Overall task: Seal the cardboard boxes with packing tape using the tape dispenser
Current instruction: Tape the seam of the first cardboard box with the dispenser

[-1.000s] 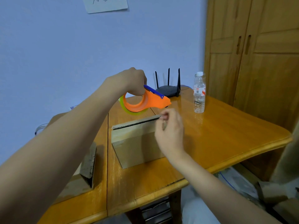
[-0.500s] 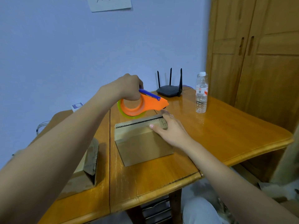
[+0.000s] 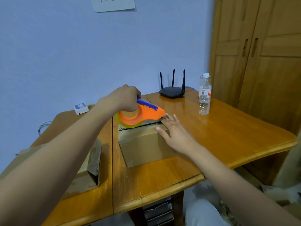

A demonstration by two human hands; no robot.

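A closed cardboard box point(image 3: 143, 144) stands in the middle of the wooden table point(image 3: 228, 136). My left hand point(image 3: 125, 100) grips the orange tape dispenser point(image 3: 140, 116) by its blue handle, and the dispenser rests on the far top edge of the box. My right hand point(image 3: 175, 132) lies flat on the box's right top corner, fingers straight, fingertips beside the dispenser's nose. A second cardboard box point(image 3: 88, 170) sits at the left, partly hidden by my left forearm.
A black router point(image 3: 172, 92) and a clear water bottle point(image 3: 204, 94) stand at the table's far side. A small white box point(image 3: 81, 108) lies at the far left. A wooden wardrobe point(image 3: 260, 54) fills the right.
My left hand lowered the dispenser from above the box onto its far top edge. My right hand went from pinching at the box's top edge to lying flat on the right corner.
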